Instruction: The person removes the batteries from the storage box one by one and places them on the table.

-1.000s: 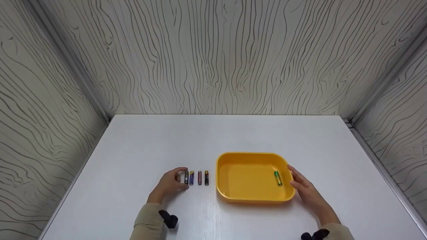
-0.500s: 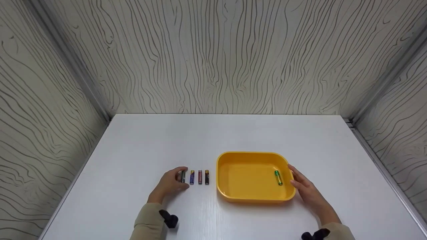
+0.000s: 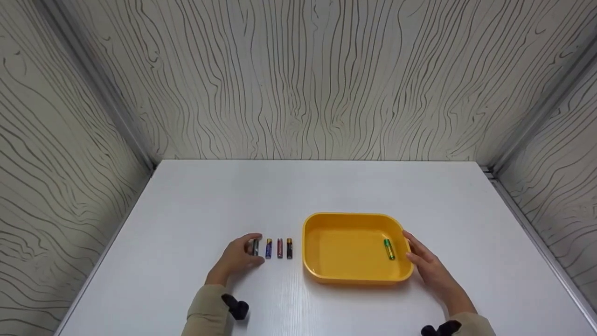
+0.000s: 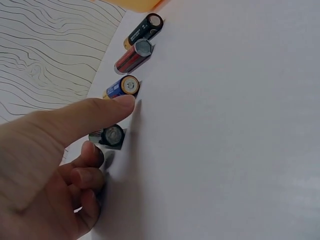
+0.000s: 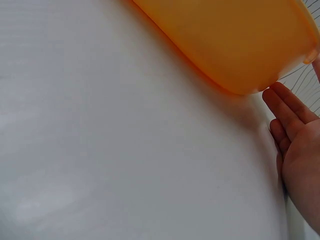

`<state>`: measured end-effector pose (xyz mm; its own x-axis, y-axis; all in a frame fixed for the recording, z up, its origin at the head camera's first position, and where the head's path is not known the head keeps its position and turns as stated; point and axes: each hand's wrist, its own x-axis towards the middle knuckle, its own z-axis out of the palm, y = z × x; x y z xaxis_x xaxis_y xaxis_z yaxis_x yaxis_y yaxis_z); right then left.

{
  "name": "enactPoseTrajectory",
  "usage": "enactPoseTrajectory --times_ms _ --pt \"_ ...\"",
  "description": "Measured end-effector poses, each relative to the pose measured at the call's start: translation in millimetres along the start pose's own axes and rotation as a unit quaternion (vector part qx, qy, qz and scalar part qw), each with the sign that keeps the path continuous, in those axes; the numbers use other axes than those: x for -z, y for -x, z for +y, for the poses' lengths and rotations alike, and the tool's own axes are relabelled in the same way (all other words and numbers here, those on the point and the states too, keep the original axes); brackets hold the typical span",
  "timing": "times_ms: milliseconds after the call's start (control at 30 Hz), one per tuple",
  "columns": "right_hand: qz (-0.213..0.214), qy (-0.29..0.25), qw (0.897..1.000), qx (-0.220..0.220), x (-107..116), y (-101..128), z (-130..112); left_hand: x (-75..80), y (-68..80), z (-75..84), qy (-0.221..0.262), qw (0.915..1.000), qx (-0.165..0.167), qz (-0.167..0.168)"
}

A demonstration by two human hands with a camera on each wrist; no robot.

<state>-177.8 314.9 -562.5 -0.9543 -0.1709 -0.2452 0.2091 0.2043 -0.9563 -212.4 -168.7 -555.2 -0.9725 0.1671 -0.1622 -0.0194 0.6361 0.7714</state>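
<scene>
My left hand (image 3: 240,255) is around a dark battery (image 4: 114,135) lying on the table. In the left wrist view its straight thumb stands apart from the battery, and the other fingers bend loosely on the opposite side. Right of it lie a blue battery with a gold end (image 3: 268,248), a red one (image 3: 280,248) and a black one with a gold end (image 3: 289,248), roughly parallel. My right hand (image 3: 431,270) touches the right side of a yellow plastic basin (image 3: 345,281) with fairly straight fingers. A green and yellow battery (image 3: 389,249) lies inside, near that side.
The white table (image 3: 233,196) meets patterned panels (image 3: 298,93) at the back and sides. A black wrist mount (image 3: 237,307) sits on the left sleeve, another (image 3: 440,328) on the right.
The dark battery has shifted left, away from the blue one, within my left hand's span. Both hands, the basin and the other batteries have stayed nearly in place.
</scene>
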Motion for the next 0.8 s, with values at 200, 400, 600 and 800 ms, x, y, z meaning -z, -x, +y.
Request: enactPoseTrajectory --times_ms 200,400,600,800 --pt "0.000 0.002 1.000 -0.009 1 -1 1 1.2 0.0 1.1 0.008 0.9999 0.009 0.000" --pt "0.007 -0.003 1.000 -0.011 1 -2 1 4.7 0.6 3.5 0.009 1.0000 -0.001 0.004" --pt "0.005 -0.013 1.000 0.002 1 -2 2 8.0 1.1 11.6 0.011 0.9998 -0.017 0.004" --pt "0.003 -0.007 1.000 0.004 1 -1 1 11.0 -0.1 26.5 0.022 0.9992 -0.032 0.003"
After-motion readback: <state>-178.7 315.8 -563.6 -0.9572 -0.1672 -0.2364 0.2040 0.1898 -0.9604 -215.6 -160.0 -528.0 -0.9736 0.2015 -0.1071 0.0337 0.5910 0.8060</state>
